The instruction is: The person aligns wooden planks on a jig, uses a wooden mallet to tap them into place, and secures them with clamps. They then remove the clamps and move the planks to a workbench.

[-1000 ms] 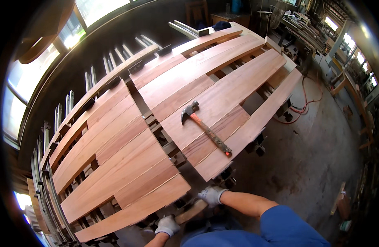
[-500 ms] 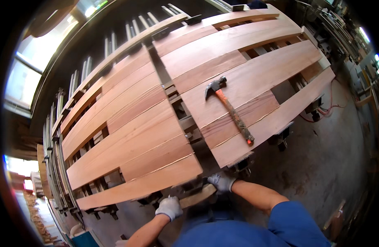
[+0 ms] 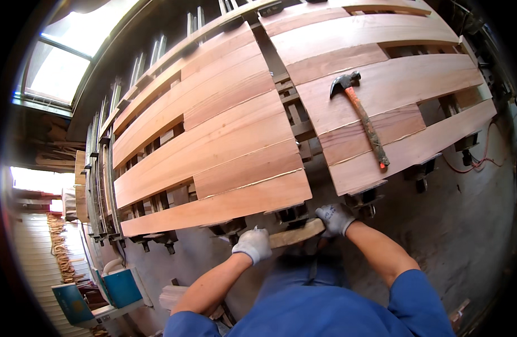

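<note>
In front of the clamp rack, a short, curved wooden block (image 3: 296,233) is held level between my hands. My left hand (image 3: 254,245), in a whitish work glove, is closed around its left end. My right hand (image 3: 335,219), gloved alike, grips the right end; some of its fingers are hidden. Just beyond lie two glued-up wood panels, the left panel (image 3: 225,151) and the right panel (image 3: 382,73), with glue beads along several seams. A claw hammer (image 3: 362,118) with a worn orange handle rests on the right panel, out of both hands.
Metal clamp ends (image 3: 289,214) jut out along the near panel edges. A gap (image 3: 295,115) separates the panels. Upright clamp bars (image 3: 95,168) stand at the left. A teal machine (image 3: 124,287) sits at lower left, and a red hose (image 3: 483,163) lies on the floor at right.
My view has turned left, so the panels and hammer appear farther right and higher. Both hands still hold the wooden block near the panels' front edge.
</note>
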`<action>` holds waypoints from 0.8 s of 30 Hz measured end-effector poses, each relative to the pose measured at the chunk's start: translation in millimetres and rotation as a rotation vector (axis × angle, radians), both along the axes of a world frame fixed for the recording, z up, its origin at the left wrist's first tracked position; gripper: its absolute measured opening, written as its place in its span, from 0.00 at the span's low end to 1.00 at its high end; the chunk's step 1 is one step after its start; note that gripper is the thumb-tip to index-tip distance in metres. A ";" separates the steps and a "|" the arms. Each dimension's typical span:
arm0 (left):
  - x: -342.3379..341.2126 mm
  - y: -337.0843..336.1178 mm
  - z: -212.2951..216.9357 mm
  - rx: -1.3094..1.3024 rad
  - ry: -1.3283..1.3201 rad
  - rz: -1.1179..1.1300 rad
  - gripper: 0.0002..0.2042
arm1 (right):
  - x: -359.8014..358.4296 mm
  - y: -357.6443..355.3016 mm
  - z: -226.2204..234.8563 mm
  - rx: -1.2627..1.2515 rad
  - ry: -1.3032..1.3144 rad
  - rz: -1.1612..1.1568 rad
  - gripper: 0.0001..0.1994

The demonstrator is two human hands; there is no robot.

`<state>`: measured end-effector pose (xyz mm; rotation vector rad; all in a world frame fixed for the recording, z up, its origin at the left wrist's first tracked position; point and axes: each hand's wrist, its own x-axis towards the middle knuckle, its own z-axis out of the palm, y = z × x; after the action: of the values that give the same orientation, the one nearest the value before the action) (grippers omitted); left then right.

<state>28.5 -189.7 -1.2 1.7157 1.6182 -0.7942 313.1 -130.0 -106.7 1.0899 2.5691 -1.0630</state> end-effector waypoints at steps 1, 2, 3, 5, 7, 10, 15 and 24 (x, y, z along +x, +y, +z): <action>0.3 -0.5 -1.0 -0.005 -0.005 -0.001 0.13 | -1.0 -3.6 -8.6 0.007 0.050 -0.002 0.25; 4.5 3.5 3.7 -0.016 0.005 -0.030 0.13 | 3.2 -2.9 -15.5 0.025 0.091 -0.009 0.26; 8.7 6.6 11.6 -0.026 0.014 -0.058 0.13 | 6.8 -2.5 -23.6 0.045 0.132 -0.015 0.26; 15.3 9.5 16.8 -0.037 0.032 -0.090 0.13 | 3.1 -11.9 -59.4 0.038 0.188 -0.051 0.28; 15.3 11.1 23.1 -0.035 0.049 -0.097 0.13 | 0.0 -9.1 -67.3 0.052 0.220 -0.072 0.29; 17.0 16.2 26.8 -0.083 0.081 -0.100 0.13 | 0.8 -4.7 -48.9 0.075 0.199 -0.083 0.30; 3.8 6.2 35.8 0.012 0.036 -0.096 0.23 | 11.6 -27.4 -29.3 0.311 0.196 -0.361 0.44; -45.4 -31.8 45.8 0.281 -0.263 0.367 0.36 | 8.4 -63.9 -98.1 -0.285 0.196 -1.284 0.32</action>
<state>-17.0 -221.5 44.6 1.5571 1.8435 -0.1629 321.5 -193.9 -204.8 2.6892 1.4896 -1.6812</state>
